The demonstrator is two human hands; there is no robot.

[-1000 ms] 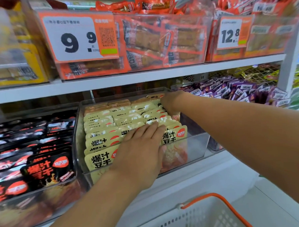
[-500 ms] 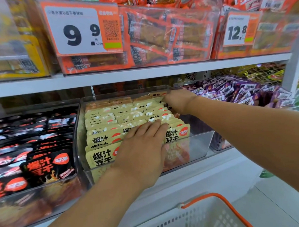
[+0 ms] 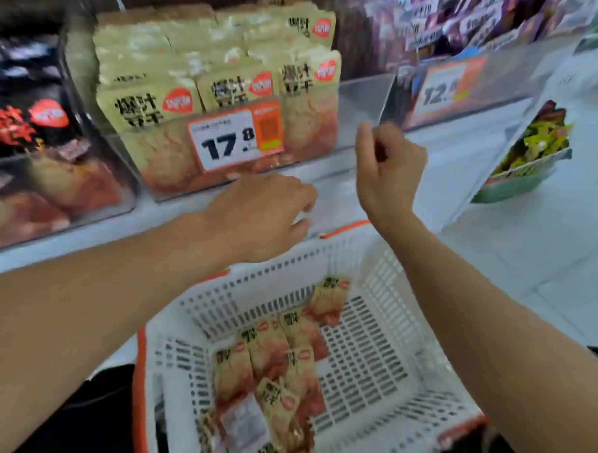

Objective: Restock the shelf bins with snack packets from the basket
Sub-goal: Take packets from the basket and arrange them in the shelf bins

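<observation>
A white basket (image 3: 225, 298) with an orange rim sits low in the head view, and several beige snack packets (image 3: 262, 365) lie in its left half. Above it on the shelf, a clear bin (image 3: 360, 97) holds upright rows of the same beige packets (image 3: 148, 102), with bare room at its right end. My left hand (image 3: 266, 214) hovers palm down over the basket's far rim, fingers relaxed and holding nothing. My right hand (image 3: 387, 167) is raised in front of the bin's right end, its fingers loosely curled around nothing.
A 17.8 price tag (image 3: 235, 140) hangs on the bin's front. Black packets (image 3: 29, 118) fill the bin to the left and purple packets (image 3: 470, 13) the one to the right, behind a 12.8 tag (image 3: 446, 89). Green packets (image 3: 534, 147) sit lower right.
Both hands have come out of the beige-packet bin and drawn back toward the basket. My view has dropped from the shelves to the basket.
</observation>
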